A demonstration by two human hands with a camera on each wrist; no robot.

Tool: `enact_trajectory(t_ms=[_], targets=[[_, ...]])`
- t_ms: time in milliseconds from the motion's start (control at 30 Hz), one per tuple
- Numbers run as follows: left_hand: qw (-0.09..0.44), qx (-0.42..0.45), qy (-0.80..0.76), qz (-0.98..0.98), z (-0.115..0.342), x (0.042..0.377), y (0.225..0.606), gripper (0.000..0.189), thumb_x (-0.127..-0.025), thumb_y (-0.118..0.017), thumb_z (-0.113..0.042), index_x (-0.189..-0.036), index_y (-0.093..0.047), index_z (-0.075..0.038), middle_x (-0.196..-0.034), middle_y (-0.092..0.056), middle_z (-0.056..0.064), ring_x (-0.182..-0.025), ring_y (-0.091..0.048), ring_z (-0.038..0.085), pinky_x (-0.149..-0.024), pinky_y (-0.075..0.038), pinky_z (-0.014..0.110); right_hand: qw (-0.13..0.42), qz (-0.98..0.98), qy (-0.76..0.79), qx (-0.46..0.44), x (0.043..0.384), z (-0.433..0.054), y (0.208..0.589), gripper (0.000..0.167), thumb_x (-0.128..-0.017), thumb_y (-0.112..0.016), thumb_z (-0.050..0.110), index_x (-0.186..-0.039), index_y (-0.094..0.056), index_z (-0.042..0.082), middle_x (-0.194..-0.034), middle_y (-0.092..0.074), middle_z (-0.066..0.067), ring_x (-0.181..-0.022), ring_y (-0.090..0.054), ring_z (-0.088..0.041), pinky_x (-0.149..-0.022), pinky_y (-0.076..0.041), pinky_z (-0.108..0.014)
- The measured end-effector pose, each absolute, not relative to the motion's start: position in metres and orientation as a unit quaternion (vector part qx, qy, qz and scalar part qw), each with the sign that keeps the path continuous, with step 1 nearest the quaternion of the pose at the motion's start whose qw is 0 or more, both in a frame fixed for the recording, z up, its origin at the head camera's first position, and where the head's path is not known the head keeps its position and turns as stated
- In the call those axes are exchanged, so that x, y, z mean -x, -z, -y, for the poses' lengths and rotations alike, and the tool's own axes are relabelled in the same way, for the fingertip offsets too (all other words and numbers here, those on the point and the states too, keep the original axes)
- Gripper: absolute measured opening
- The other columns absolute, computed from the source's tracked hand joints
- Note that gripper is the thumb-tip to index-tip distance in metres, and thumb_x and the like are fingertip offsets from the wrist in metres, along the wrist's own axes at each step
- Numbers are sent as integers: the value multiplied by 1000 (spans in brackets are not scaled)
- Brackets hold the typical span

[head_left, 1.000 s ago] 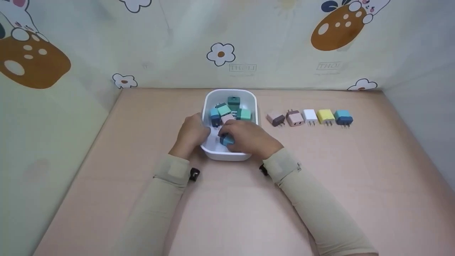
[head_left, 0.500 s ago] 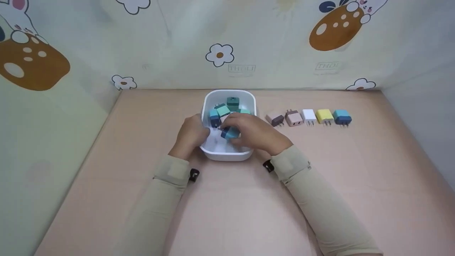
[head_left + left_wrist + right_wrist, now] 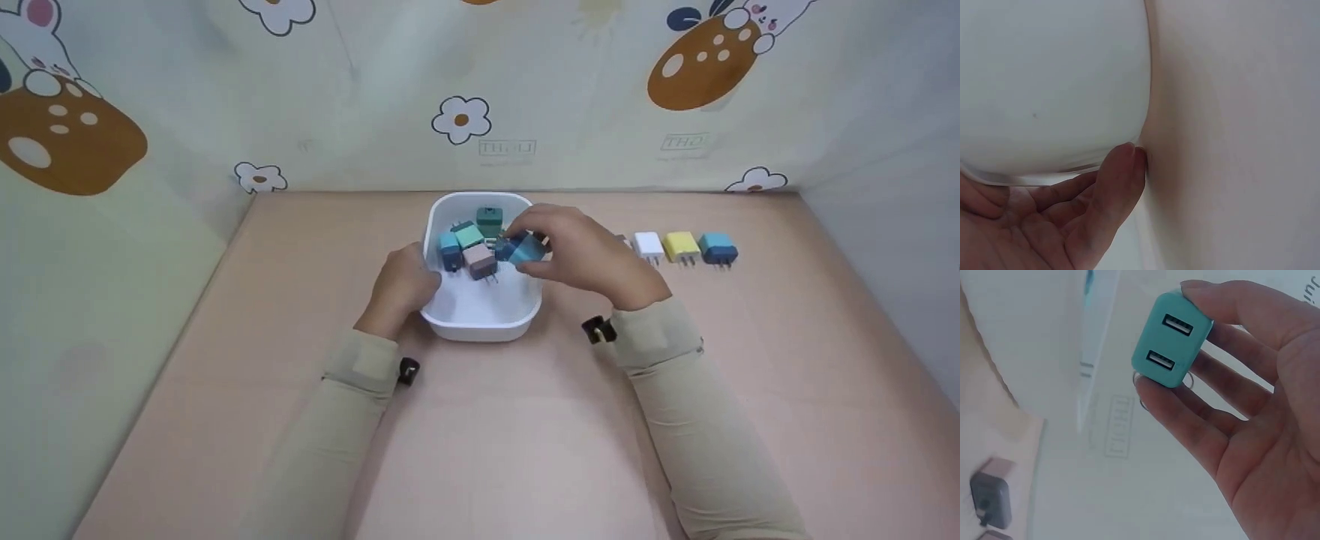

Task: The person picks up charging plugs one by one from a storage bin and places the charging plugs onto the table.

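My left hand (image 3: 397, 289) grips the left wall of a white plastic tub (image 3: 480, 330); its fingers (image 3: 1114, 194) lie along the tub's side in the left wrist view. A blue USB wall charger (image 3: 527, 249) is pinched between the thumb and fingers of my right hand (image 3: 596, 251), over the tub's right rim. Its two USB ports face the right wrist camera, where the charger (image 3: 1171, 340) looks teal. Inside the tub lie several chargers, among them a dark green one (image 3: 490, 219), a light green one (image 3: 469, 235), a blue one (image 3: 450, 253) and a pink-and-grey one (image 3: 480, 262).
Right of the tub, a row of chargers stands on the pinkish tabletop (image 3: 480, 450): a white one (image 3: 647, 245), a yellow one (image 3: 681, 246) and a blue one (image 3: 718, 247). My right hand mostly hides the pinkish chargers at the row's left end. A patterned sheet (image 3: 360, 97) hangs behind.
My right hand has lifted the blue charger from the tub's lower middle and carried it up and right to the rim. My left hand stays at the tub's side.
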State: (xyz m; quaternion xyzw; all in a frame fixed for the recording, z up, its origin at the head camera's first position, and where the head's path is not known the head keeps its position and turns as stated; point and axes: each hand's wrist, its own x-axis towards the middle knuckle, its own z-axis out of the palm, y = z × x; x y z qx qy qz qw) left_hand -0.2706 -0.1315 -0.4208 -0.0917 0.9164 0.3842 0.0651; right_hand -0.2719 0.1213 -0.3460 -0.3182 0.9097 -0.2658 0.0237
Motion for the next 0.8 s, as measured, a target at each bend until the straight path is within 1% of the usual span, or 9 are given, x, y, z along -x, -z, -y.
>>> enact_trajectory(t_ms=[133, 200, 367, 533, 800], targets=[[65, 84, -379, -919, 131, 271, 420, 54, -101, -58, -3, -155, -50, -1, -146, -61, 21, -115, -69, 34, -99, -61, 47, 27, -909, 275, 311, 273, -129, 342, 42, -89, -87, 11, -129, -74, 11, -124, -70, -3, -105, -65, -23, -93, -62, -39], [64, 82, -378, -920, 132, 271, 420, 54, -101, -57, -2, -154, -51, -1, -146, -62, 21, -113, -69, 34, -97, -61, 47, 33, -912, 276, 301, 273, -131, 341, 43, -89, -88, 12, -129, -74, 11, -124, -70, -2, -105, -65, -24, -92, -63, -38], [64, 86, -386, -916, 131, 270, 420, 55, -101, -58, -2, -155, -51, -3, -146, -62, 20, -115, -70, 34, -97, -61, 47, 38, -917, 278, 282, 275, -136, 340, 45, -87, -90, 13, -129, -75, 14, -126, -70, -1, -107, -65, -23, -92, -63, -36], [60, 86, -386, -917, 131, 270, 420, 55, -101, -58, -3, -156, -50, -3, -147, -62, 20, -117, -70, 35, -97, -61, 47, 39, -922, 281, 264, 277, -145, 336, 45, -86, -91, 14, -129, -75, 13, -127, -70, -1, -108, -66, -24, -92, -63, -38], [64, 86, -377, -920, 131, 271, 420, 55, -102, -57, -2, -156, -50, -2, -147, -61, 21, -117, -69, 35, -98, -61, 47, 58, -930, 285, 226, 280, -159, 334, 46, -86, -91, 15, -129, -74, 12, -123, -69, -4, -106, -66, -27, -86, -65, -41]])
